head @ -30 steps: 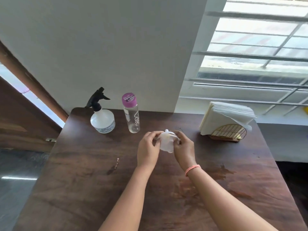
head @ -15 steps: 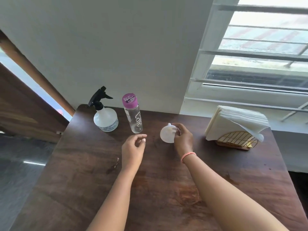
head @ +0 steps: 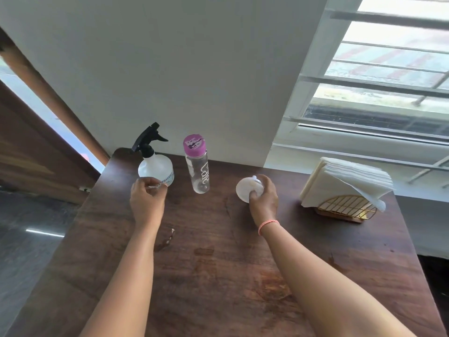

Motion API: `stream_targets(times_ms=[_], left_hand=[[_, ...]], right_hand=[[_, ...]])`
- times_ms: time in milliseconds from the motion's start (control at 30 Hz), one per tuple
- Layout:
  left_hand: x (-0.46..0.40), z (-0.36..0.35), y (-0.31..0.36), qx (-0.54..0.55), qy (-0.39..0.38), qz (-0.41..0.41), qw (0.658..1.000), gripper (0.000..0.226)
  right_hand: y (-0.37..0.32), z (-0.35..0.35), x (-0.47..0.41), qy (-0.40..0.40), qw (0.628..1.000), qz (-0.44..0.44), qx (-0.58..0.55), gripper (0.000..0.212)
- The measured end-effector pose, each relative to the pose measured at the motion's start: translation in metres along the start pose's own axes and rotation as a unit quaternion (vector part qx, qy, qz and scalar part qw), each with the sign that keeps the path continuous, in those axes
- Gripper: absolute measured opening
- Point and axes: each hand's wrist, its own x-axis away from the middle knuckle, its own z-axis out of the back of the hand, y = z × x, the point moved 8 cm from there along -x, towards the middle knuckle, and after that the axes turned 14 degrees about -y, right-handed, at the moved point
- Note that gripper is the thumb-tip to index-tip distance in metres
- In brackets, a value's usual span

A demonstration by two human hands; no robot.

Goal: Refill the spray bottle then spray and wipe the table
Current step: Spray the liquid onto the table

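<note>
Spray bottle (head: pixel 156 167) stands upright at approx 11 o'clock on the table (head: pixel 218 276), near the back-left corner, black trigger head on top. Left hand (head: pixel 148 199) is at its base, fingers curled toward the lower wall, tips touching or just about; can't tell if there's a firm hold yet. Right hand (head: pixel 263 198) at approx 1 o'clock holds a white funnel (head: pixel 247 189), fingers wrapped round the spout side, wide mouth facing left. Clear water bottle (head: pixel 198 166) w/ purple cap stands between the two, just right of the sprayer. Napkin holder (head: pixel 345 190) sits at 2 o'clock, well apart.

Handling, as a guess: sprayer looks like thin translucent plastic, prob. light and near empty, so easy to tip; smooth round body may slip. Best hold is round the body w/ one hand while the other twists the black collar at the neck, not the trigger. Funnel is light, stiff.
</note>
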Motion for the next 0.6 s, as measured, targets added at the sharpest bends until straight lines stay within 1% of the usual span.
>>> stream_targets(times_ms=[100,167,233,300,333,400,467,533,600], left_hand=[[-0.010,0.003,-0.001,-0.019,0.021,0.012,1.000,0.057],[-0.022,0.000,0.000,-0.045,0.004,0.032,0.998,0.084],[-0.035,-0.004,-0.001,-0.001,-0.025,0.066,0.998,0.099],[-0.049,-0.008,-0.005,0.020,-0.052,0.077,0.995,0.104],[-0.055,-0.010,-0.006,0.006,-0.073,0.077,0.994,0.104],[-0.064,-0.013,-0.008,-0.024,-0.109,0.076,0.991,0.100],[-0.066,-0.012,-0.011,-0.038,-0.127,0.077,0.988,0.095],[-0.060,-0.005,-0.011,-0.057,-0.108,0.084,0.989,0.094],[-0.043,0.006,-0.012,-0.073,-0.065,0.089,0.991,0.095]], right_hand=[[0.006,-0.002,0.009,0.003,1.000,0.012,-0.002,0.070],[0.013,-0.002,0.017,0.008,1.000,0.009,-0.016,0.076],[0.018,0.000,0.025,0.015,1.000,0.007,-0.012,0.080],[0.022,0.001,0.033,0.018,1.000,0.007,0.007,0.083],[0.023,0.002,0.036,0.020,1.000,0.008,0.013,0.083],[0.024,0.006,0.044,0.029,0.999,0.011,0.017,0.080],[0.023,0.011,0.056,0.044,0.999,0.016,0.027,0.076],[0.020,0.014,0.071,0.060,0.997,0.015,0.043,0.074],[0.013,0.013,0.087,0.074,0.995,0.026,0.066,0.073]])
